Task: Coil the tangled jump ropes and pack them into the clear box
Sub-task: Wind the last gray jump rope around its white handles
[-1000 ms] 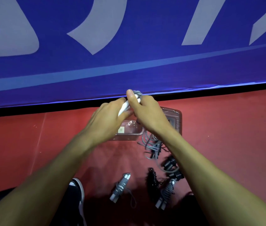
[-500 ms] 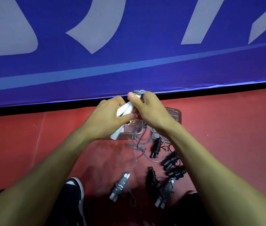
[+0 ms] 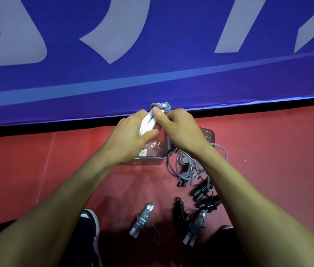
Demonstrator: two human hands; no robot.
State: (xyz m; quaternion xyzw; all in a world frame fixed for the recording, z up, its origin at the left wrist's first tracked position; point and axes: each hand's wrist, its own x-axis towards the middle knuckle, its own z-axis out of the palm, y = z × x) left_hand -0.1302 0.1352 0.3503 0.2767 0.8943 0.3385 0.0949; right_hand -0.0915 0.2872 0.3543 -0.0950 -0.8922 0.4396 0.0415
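In the head view both arms reach forward above the red floor (image 3: 36, 170). The left hand (image 3: 127, 139) grips the white handles (image 3: 148, 122), its fingers curled around them. The right hand (image 3: 181, 132) pinches the grey rope (image 3: 161, 107) at the handles' top. The clear box (image 3: 152, 160) stands on the floor under the hands. Coiled ropes (image 3: 141, 220) lie nearer the person.

Clear glossy plastic box (image 3: 148, 160), matt red floor (image 3: 268, 151), smooth blue cloth banner (image 3: 171, 83).
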